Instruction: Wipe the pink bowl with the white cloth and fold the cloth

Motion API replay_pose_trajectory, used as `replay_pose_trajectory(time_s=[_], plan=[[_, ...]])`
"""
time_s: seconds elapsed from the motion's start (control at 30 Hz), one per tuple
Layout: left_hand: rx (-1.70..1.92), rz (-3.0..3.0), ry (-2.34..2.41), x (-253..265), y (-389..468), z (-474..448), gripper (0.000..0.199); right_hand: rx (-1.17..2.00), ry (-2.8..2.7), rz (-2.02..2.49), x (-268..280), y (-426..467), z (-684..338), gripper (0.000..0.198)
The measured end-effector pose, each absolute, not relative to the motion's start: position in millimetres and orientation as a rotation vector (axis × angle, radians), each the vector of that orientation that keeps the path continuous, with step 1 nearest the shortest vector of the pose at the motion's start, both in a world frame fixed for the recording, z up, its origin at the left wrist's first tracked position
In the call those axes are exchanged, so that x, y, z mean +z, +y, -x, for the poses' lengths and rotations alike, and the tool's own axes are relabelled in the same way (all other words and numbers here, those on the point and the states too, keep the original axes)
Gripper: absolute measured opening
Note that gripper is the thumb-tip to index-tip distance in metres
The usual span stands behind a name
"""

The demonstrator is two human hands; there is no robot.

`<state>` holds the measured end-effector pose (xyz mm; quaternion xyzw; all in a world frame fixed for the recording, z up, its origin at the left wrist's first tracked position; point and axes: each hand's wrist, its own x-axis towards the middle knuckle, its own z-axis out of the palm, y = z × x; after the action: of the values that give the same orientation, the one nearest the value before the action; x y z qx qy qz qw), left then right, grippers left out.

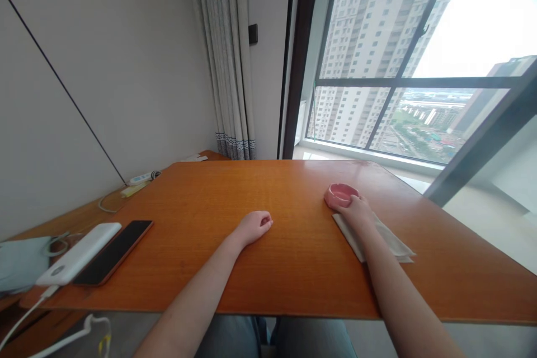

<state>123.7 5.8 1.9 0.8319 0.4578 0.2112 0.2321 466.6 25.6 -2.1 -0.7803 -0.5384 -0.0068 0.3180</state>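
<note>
My right hand grips the near rim of a round pink ashtray on the right half of the table. Below that wrist and forearm lies a folded pale cloth or tissue, partly covered by the arm. My left hand rests on the wooden tabletop near the middle, its fingers curled into a loose fist. Nothing shows inside that fist, and it touches only the table.
On the table's left side, a white power bank with a plugged-in cable lies beside a dark phone. Beyond the left edge are a power strip and cords. A curtain and window stand behind the wooden table.
</note>
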Motion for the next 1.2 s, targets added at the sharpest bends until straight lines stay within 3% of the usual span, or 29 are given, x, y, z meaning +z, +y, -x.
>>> replay_pose_trajectory(time_s=[0.2,0.33,0.4,0.6,0.83,1.03,1.2], plan=[[0.806,-2.366,1.212,5,-1,-135,0.022,0.024,-1.613,1.728,7,26,-409,0.033],[0.988,-2.428,1.199,9,-5,-139,0.058,0.203,-1.838,1.468,2,13,-358,0.029],[0.944,-2.453,1.207,9,-4,-135,0.063,0.272,-1.911,1.389,-2,5,-339,0.029],[0.834,-2.441,1.118,13,1,-123,0.021,0.319,-2.012,1.278,-8,-5,-322,0.031],[0.911,-2.273,1.129,23,2,-118,0.016,0.371,-2.021,1.172,-3,-6,-326,0.047],[1.334,-2.039,1.755,23,30,-59,0.016,0.342,-1.820,1.335,-18,9,-345,0.050],[1.323,-1.556,2.279,15,34,8,0.022,0.353,-1.731,1.417,-31,25,-360,0.047]])
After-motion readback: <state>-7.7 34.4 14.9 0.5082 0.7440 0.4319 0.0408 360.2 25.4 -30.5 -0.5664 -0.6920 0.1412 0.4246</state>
